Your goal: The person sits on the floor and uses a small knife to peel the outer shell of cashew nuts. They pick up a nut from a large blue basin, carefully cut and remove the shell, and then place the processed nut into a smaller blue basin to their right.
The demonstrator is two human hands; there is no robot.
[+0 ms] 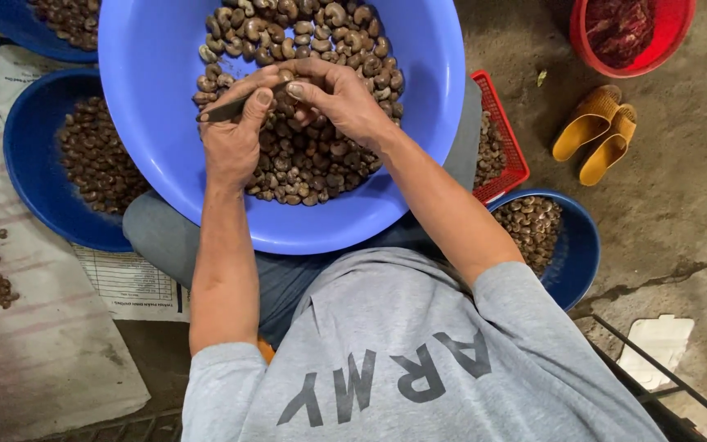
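Blue plastic basin (149,123) on the lap holds the cashews (304,155). Left hand (235,139) has its grip closed on a thin dark blade (227,109); right hand (341,98) pinches one nut (286,76) above the pile. I'd keep the blade shallow and fingers clear.

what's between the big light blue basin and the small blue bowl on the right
A red basket holding nuts, plus the person's knee; seen in the head view.
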